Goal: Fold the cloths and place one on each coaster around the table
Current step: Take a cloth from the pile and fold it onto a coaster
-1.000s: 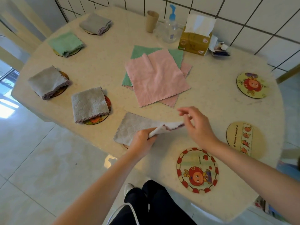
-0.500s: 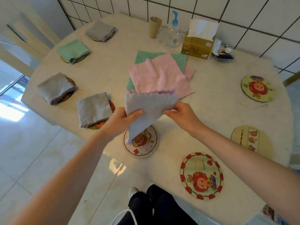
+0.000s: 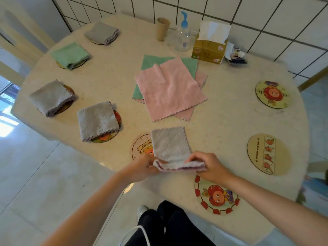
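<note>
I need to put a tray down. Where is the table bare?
Bare: the stretch between the pink cloths and the right-hand coasters. Crowded: the left edge with folded cloths, and the back by the tissue box.

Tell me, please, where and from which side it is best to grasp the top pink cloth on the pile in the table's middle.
Pinch the near corner of the top pink cloth from the person's side. It lies flat, turned diamond-wise, and that scalloped corner overhangs the pile toward the person.

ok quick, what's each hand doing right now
Left hand: closed, pinching the near edge of the grey cloth.
Right hand: closed, pinching the same edge.
</note>
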